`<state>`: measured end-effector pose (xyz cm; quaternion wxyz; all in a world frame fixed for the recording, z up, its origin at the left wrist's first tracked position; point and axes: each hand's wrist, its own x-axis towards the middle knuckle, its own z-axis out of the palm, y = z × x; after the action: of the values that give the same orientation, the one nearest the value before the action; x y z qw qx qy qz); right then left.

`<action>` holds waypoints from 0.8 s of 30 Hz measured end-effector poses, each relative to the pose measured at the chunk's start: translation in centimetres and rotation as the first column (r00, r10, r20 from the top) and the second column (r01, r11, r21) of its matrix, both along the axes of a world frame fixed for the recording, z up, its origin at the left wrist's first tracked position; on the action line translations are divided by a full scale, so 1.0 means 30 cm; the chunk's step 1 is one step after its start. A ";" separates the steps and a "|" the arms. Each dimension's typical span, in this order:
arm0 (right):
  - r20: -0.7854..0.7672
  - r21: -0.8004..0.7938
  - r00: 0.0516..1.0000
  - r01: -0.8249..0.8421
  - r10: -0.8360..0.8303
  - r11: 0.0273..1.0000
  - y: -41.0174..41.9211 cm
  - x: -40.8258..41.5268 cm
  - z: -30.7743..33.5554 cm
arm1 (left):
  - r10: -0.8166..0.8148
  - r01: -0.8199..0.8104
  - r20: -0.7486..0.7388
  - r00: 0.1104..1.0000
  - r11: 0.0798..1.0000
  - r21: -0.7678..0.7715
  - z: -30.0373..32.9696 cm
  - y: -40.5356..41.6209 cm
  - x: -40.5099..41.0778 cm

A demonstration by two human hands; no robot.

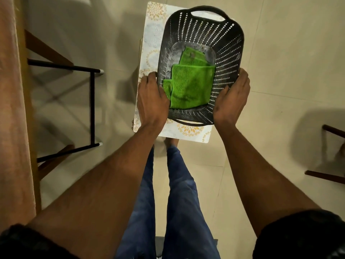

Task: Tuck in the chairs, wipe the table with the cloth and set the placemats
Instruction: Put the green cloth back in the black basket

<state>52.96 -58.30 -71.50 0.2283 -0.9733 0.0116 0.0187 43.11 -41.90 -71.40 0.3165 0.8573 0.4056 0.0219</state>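
Left hand and right hand gripped dark perforated plastic basket; between them folded green microfibre cloth, likely light, limp — pinch a fold.

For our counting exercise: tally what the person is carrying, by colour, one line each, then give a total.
Green: 1, the folded cloth in the basket
Dark grey: 1, the perforated basket, held by the left hand and the right hand
White patterned: at least 1, the placemats under the basket
Total: at least 3

A home dining room: tiled floor, wooden table, chairs.
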 end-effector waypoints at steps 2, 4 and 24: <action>-0.004 0.000 1.000 -0.001 0.001 1.000 -0.006 -0.003 -0.007 | -0.020 0.020 -0.011 1.000 1.000 0.007 -0.002 -0.002 -0.008; -0.008 0.001 1.000 0.001 -0.001 1.000 -0.015 -0.004 -0.016 | -0.029 0.029 -0.006 1.000 1.000 0.000 -0.003 -0.007 -0.011; -0.076 0.191 0.988 0.148 -0.135 0.970 -0.082 0.001 -0.071 | -0.098 0.104 0.081 0.992 0.992 -0.070 -0.001 -0.008 -0.017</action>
<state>52.98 -60.76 -73.62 0.3235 -0.9417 0.0862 0.0339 42.60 -42.15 -71.45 0.3644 0.8628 0.3496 0.0240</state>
